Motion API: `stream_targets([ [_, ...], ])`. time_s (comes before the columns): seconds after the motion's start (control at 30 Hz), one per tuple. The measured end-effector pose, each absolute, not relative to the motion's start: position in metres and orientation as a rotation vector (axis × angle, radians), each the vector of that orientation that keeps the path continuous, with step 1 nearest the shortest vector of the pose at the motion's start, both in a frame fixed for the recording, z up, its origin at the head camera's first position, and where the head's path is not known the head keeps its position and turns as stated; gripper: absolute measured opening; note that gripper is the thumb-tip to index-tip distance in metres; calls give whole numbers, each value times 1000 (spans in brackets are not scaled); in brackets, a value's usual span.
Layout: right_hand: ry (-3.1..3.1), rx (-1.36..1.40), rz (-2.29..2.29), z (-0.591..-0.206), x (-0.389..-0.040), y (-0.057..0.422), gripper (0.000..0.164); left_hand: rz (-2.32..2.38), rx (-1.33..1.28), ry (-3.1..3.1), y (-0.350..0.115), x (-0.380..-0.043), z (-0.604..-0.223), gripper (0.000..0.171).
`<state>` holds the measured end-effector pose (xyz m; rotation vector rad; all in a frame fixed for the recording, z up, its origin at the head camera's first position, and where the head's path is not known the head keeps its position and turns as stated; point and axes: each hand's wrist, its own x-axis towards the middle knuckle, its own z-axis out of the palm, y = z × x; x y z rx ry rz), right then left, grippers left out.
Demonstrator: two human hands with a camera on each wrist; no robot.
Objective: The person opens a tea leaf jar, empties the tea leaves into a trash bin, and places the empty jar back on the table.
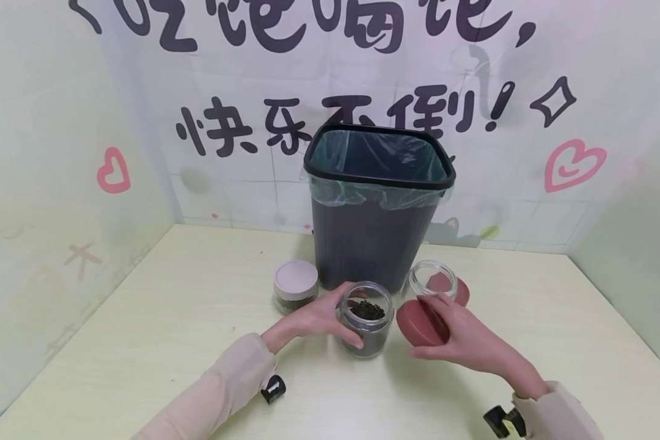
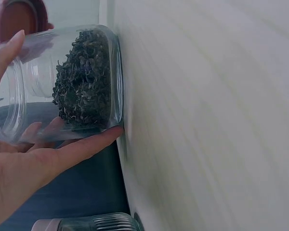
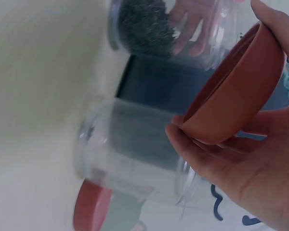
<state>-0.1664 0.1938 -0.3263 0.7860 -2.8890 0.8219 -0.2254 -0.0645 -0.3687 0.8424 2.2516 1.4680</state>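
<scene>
- Head view shows us the jar of dark leaves (image 1: 368, 343) uncapped and upright on the worktop (image 1: 225, 293), just in front of the bin.
- Inside it, we see the dark, curled leaves (image 2: 84, 79) heaped in the lower part of the glass; in the left wrist view the pile slopes.
- Our left hand (image 1: 321, 315) holds this jar from its left side, spread wide to fit round the glass, thumb on the near side and the other fingers reaching behind; one finger extends down close to the base.
- Our right hand (image 1: 467, 339) grips a red lid (image 1: 420, 325) between thumb and fingers, tilted and raised above the worktop, just right of the jar and apart from it. Its hollow side is turned toward the jar.
- Beyond that lid, we see a clear jar (image 3: 135, 144), also uncapped and standing upright.
- Behind it to the right lies a second red lid (image 1: 463, 292), partly seen through the glass; we cannot tell whether the two touch.
- Left of our left hand stands a smaller jar with a pale lid (image 1: 296, 280).
- Farther back is the dark bin (image 1: 371, 241), with a thin greenish liner (image 1: 374, 193) folded over its rim.
- Behind everything, we see a pale backdrop (image 1: 242, 201) with black lettering and pink hearts.
</scene>
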Motion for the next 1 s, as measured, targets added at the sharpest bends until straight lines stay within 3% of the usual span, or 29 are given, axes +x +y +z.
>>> stream_targets([
  [0.23, -2913, 929, 712, -346, -160, 208, 76, 1461, 839, 2264, -65, -225, -370, 86],
  [0.43, -2998, 721, 525, -356, -156, 204, 89, 1458, 833, 2261, -64, -226, -369, 85],
  [0.63, -3038, 534, 464, -368, -153, 196, 85, 1449, 831, 2263, -64, -226, -369, 85],
  [1.0, -3026, 429, 411, -378, -157, 187, 85, 1451, 828, 2264, -64, -226, -369, 85],
])
